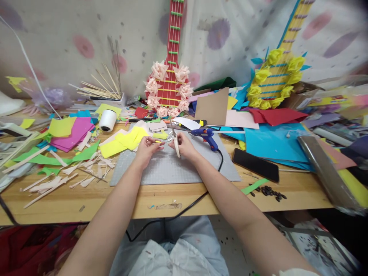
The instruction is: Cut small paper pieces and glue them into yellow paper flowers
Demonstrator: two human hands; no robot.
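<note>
Over the grey cutting mat [172, 172], my left hand [147, 150] pinches a small yellow strip [158, 142] between thumb and fingers. My right hand [184, 145] is closed round the pale handles of a pair of scissors [176, 142], whose blades point up and away from me. The scissors are close to the strip's right end; I cannot tell whether they touch. Yellow paper sheets [126, 141] lie left of my left hand. Just right of my right hand rests a blue glue gun [207, 137] with a white glue stick in its back.
A red paper guitar with pink flowers [169, 86] and a yellow one [274, 82] stand at the back. A phone [255, 165], black beads [268, 191] and blue sheets [276, 143] lie right. Paper scraps [57, 180] and a white roll [108, 120] are left. A black cord [198, 199] crosses the front edge.
</note>
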